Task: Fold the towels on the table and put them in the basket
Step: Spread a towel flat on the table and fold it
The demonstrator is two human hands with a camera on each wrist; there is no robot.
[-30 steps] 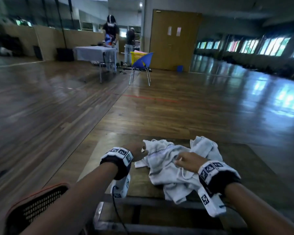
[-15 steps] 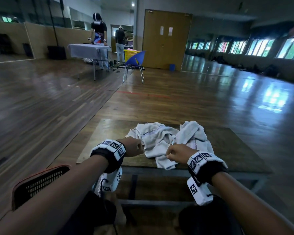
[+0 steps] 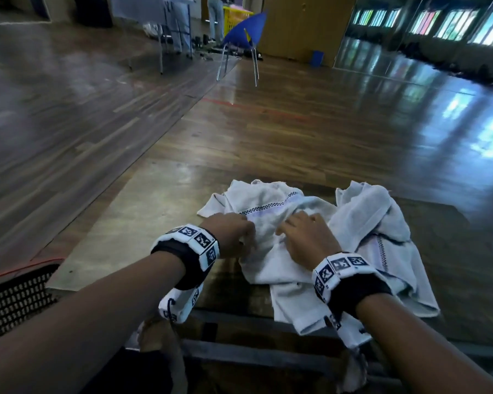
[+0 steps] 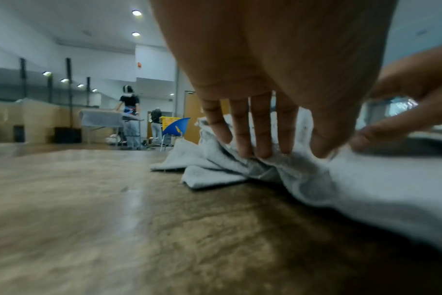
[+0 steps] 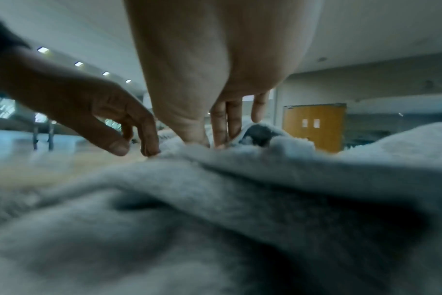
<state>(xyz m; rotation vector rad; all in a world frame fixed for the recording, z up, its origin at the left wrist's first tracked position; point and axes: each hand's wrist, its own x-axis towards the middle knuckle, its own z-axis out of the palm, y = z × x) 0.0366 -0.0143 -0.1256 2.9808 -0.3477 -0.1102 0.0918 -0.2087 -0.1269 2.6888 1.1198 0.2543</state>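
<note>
The towels (image 3: 271, 223) are lying in a crumpled white heap on the table (image 3: 120, 223), directly under both hands. The left hand (image 3: 228, 237) is touching the heap's left part, where a towel is showing a band of small dark checks and a pale violet stripe just beyond the fingers. The right hand (image 3: 302, 240) is resting on the cloth beside it. To the right of the right hand another towel (image 3: 382, 223) is bunching up in soft folds, with a dotted stripe along 1 edge. Below the right wrist, cloth is hanging over the table's near edge. The basket (image 3: 15, 297), dark mesh with an orange rim, is sitting low to the left of the left forearm.
</note>
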